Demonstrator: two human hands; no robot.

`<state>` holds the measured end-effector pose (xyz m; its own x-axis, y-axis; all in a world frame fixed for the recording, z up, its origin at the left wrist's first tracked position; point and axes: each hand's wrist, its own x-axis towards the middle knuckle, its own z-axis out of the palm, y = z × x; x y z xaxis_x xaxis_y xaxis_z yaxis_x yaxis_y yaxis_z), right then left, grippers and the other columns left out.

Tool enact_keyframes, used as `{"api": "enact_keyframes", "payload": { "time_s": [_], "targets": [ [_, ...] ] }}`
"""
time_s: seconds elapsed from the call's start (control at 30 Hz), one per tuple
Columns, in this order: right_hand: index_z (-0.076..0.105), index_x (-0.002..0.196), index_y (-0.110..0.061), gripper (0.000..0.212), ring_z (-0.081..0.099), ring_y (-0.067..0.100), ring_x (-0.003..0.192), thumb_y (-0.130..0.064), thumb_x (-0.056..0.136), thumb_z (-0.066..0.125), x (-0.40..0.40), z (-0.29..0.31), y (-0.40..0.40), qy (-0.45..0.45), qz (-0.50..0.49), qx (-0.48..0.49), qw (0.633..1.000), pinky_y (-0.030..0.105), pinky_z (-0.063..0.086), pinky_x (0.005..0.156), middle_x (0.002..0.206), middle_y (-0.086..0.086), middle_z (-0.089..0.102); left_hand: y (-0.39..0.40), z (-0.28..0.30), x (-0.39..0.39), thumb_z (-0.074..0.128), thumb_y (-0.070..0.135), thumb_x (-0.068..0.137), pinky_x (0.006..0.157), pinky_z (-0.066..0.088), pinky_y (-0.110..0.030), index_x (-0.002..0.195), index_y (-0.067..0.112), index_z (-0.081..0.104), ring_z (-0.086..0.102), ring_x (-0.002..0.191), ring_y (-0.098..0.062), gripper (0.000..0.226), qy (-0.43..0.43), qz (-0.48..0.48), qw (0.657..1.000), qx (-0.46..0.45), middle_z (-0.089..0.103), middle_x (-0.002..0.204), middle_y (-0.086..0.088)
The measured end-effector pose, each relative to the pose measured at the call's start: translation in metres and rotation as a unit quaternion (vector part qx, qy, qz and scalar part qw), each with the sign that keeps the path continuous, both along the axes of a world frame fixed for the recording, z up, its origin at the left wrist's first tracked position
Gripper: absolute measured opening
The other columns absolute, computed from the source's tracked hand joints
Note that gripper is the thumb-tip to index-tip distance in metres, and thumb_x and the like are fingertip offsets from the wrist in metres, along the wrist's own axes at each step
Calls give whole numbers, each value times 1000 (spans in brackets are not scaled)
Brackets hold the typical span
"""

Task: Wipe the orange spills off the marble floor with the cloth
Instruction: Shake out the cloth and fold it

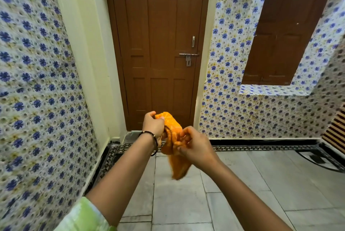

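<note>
An orange cloth (pixel 172 138) is bunched up in front of me, held in the air above the grey marble floor (pixel 242 184). My left hand (pixel 153 126), with a bead bracelet at the wrist, grips its upper end. My right hand (pixel 194 145) clutches the middle of the cloth from the right. A loose tail of the cloth hangs down between my forearms. No orange spill shows on the visible part of the floor.
A closed brown door (pixel 158 44) with a latch stands straight ahead. Blue-flowered walls (pixel 37 81) close in on the left and right. A patterned dark border (pixel 261 148) runs along the floor's edge. A wooden slatted object (pixel 336 133) sits at the far right.
</note>
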<state>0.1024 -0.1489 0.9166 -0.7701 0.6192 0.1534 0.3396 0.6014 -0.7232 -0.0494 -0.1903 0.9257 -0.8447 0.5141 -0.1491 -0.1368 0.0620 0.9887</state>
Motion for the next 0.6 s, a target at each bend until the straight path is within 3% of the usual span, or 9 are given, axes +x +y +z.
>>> {"api": "enact_keyframes", "payload": {
  "time_s": [0.03,0.1,0.13,0.23,0.3,0.37,0.47,0.53,0.6],
  "targets": [
    [55,97,-26,16,58,6,81,-18,87,65,-2,1,1,22,-13,2,1000,29,56,74,86,-11,58,-3,-1,-3,51,10,95,69,58,-39,131,10,45,61,90,-25,36,-41,1,999,12,55,124,-12],
    [62,86,-26,10,61,7,75,-16,88,62,-4,4,2,73,-31,-20,997,30,58,70,79,-8,62,-8,1,2,54,12,95,54,58,-34,112,3,53,63,77,-24,19,-116,-5,991,59,61,103,-18],
    [64,80,-24,12,61,9,73,-15,88,61,-5,7,2,108,-43,-53,992,29,58,68,76,-4,63,-11,3,5,59,17,93,50,57,-31,107,2,54,64,72,-23,21,-141,-24,986,88,63,95,-18],
    [67,75,-15,17,62,21,73,-13,89,59,-6,23,13,209,-78,-233,947,31,54,68,72,5,64,-21,9,21,70,29,81,71,58,-31,102,3,63,69,85,-22,34,-130,-155,972,121,71,95,-13],
    [65,78,-14,18,61,23,71,-12,92,54,-5,33,24,237,-79,-328,911,35,53,68,71,6,63,-26,10,32,71,24,78,79,54,-29,103,11,65,67,95,-18,28,-47,-242,966,76,72,100,-6],
    [62,85,-15,18,61,20,70,-12,96,48,0,41,37,249,-82,-365,893,36,52,65,73,6,62,-26,7,33,69,14,84,71,50,-21,107,15,65,66,93,-12,24,85,-271,959,0,72,99,0],
    [58,91,-15,18,60,21,76,-12,99,42,17,50,59,257,-96,-363,890,38,53,69,81,7,61,-28,0,15,57,7,91,66,46,-15,101,17,67,63,88,-14,18,301,-222,922,-104,69,93,0],
    [56,91,-15,18,59,23,79,-10,100,40,33,54,75,266,-113,-353,890,44,53,80,83,7,59,-33,-4,-2,50,11,95,63,44,-16,96,19,65,61,84,-15,17,379,-194,893,-149,65,87,1],
    [57,90,-15,20,57,20,74,-8,99,41,47,57,87,266,-123,-334,896,39,52,76,81,5,58,-39,-5,-15,47,24,98,62,45,-20,94,23,61,58,81,-14,14,432,-174,861,-202,61,83,4]
  ]
}}
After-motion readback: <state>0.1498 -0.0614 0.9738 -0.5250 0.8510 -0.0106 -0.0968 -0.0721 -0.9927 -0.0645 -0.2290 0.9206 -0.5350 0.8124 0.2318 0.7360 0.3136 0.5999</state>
